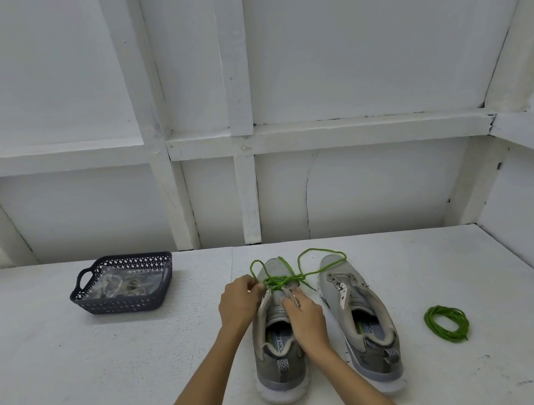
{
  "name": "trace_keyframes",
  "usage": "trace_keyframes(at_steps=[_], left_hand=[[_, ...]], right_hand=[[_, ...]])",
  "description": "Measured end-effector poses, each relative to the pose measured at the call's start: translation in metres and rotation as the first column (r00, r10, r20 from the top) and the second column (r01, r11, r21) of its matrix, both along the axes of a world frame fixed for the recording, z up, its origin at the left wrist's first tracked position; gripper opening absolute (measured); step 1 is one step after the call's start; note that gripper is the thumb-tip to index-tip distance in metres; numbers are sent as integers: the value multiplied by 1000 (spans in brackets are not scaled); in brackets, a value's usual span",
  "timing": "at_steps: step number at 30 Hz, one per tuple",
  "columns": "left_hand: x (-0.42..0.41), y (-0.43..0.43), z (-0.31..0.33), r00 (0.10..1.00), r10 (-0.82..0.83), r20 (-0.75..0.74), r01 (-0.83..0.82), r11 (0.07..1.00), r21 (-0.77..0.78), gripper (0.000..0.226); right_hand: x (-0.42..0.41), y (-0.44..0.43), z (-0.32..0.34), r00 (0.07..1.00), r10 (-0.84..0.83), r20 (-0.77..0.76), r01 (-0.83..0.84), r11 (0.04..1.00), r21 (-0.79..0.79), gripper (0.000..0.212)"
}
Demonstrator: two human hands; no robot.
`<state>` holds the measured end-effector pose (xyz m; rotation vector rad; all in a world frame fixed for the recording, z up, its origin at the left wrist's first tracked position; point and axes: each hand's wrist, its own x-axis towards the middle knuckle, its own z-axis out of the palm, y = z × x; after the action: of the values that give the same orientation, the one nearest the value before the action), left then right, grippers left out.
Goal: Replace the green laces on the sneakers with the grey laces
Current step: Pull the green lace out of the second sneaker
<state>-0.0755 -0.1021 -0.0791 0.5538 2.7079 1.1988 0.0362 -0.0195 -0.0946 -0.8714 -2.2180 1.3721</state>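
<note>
Head view: my left hand point(238, 298) has its fingers point(253, 285) pinched on the green lace point(280, 280) where it crosses the lowest eyelets of the left sneaker point(279, 367). My right hand point(305, 314) has its fingers point(287, 303) curled on the eyelet edge of that shoe, steadying it. As far as I can tell the lace is threaded only near the toe. Its loose loops spill over the toe, and one end trails onto the toe of the right sneaker point(364, 326), which stands just beside and shows no lace.

What could go wrong, as I judge it: the slack is crossed over itself, so a hard pull may tighten it into a knot at the eyelets rather than free it. If my right hand lets go, the shoe could slide forward with the pull. The trailing end could also drag across the other sneaker and catch there.

Round about: a coiled green lace point(446, 323) lies on the counter point(78, 386), well to the right of the shoes. A dark basket point(121, 283) sits far left near the wall, holding what look like the grey laces point(122, 285) in a clear bag. Nothing stands between the shoes and the basket.
</note>
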Motion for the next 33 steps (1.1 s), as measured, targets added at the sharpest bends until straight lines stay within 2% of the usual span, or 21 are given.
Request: trace_keyframes(at_steps=[3,7,9,13,18,21,23,24,28,30,33], left_hand=[[1,0,0,991,128,45,-135,974,183,15],[3,0,-1,1000,31,0,-31,1000,-4,27],[2,-1,0,1000,17,-18,-18,1000,-16,25],[3,0,3,983,181,-8,-176,965,192,23],[2,2,-4,999,-15,28,11,992,125,24],[3,2,-1,995,95,-21,-89,973,215,21],[5,2,3,980,198,-13,-184,930,318,21],[4,2,3,981,194,2,-184,926,331,20],[2,3,-6,999,18,41,-25,985,171,26],[4,4,-5,997,71,8,-71,974,213,29],[8,4,0,971,240,0,-223,902,370,24]], right_hand=[[1,0,1,1000,-2,-19,2,1000,-24,26],[0,-1,0,1000,-11,-24,11,1000,-29,22],[0,0,0,1000,-12,-24,11,999,-34,24],[0,1,1,1000,-2,-19,2,1000,-24,32],[0,0,-1,1000,-4,-13,4,1000,-28,37],[0,0,0,1000,-3,-10,2,999,-44,37],[-1,1,0,1000,-2,4,2,999,-42,40],[-1,1,-1,1000,0,6,0,999,-42,41],[-1,1,0,1000,-6,10,6,999,-33,41],[0,2,0,1000,-2,-2,2,1000,-28,41],[3,1,3,1000,-4,-20,4,999,-32,37]])
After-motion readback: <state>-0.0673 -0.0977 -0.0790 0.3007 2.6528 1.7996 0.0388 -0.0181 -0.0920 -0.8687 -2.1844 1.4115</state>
